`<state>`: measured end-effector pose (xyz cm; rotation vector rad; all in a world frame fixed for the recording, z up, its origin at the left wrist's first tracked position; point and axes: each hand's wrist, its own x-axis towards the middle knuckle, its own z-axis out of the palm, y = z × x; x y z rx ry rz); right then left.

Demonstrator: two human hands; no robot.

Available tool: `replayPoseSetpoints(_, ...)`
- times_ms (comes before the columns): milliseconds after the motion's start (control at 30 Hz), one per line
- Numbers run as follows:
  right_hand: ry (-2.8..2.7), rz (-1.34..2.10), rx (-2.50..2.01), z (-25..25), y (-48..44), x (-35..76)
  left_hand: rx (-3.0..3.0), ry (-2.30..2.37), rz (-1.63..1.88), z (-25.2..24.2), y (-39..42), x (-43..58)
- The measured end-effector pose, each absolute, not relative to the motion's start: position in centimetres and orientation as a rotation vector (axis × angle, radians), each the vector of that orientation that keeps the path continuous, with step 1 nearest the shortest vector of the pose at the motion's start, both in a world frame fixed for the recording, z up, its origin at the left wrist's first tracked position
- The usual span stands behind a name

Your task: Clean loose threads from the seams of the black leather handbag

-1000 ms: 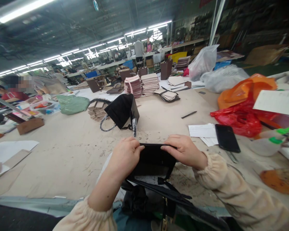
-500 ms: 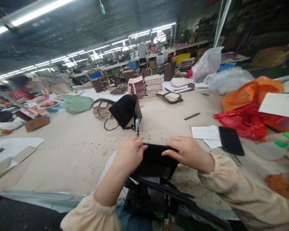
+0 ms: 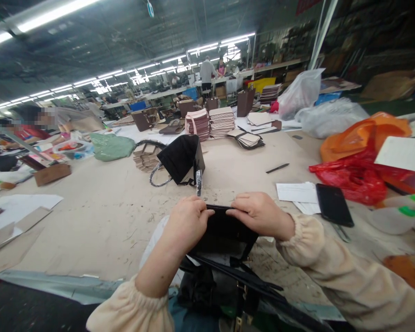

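Low in the middle of the view, a black handbag point(image 3: 224, 235) stands with its mouth toward me. My left hand point(image 3: 190, 221) pinches its far rim at the left, thumb on the inside. Farther right on that same rim, my right hand point(image 3: 257, 214) pinches with its thumb inside too. A short stretch of edge shows between the two thumbs. Black straps with gold-coloured metal fittings point(image 3: 240, 306) hang at the near side. Beyond my hands, a second black bag point(image 3: 181, 159) lies tilted on the table, its handle wrapped in clear film.
Stacked pieces point(image 3: 221, 122) stand at the table's back, beside a green plastic bag point(image 3: 112, 146). At right are a phone point(image 3: 334, 205), white papers point(image 3: 296, 192), a red plastic bag point(image 3: 352, 177) and bottles point(image 3: 394, 219). A dark pen-like stick point(image 3: 277, 168) lies mid-table. People work farther back.
My right hand has slid left along the bag's rim, closer to my left hand. The left hand keeps its hold at about the same place.
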<state>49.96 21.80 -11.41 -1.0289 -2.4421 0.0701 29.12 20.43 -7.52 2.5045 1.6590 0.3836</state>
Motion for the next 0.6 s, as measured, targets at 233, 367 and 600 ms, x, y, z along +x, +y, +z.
replayPoseSetpoints(233, -2.456, 0.132, -1.006, -11.13, 22.06, 49.95, 2.500, 1.716, 0.353, -7.12, 20.59, 29.29)
replayPoseSetpoints(367, -2.470, 0.091, -0.997, -11.15, 22.02, 50.04, 2.520, 1.727, 0.361, -7.26, 20.52, 29.27)
replayPoseSetpoints(600, -2.501, 0.051, -1.007, -11.26, 22.10, 50.11, 2.537, 1.738, 0.388, -7.56, 20.36, 29.22)
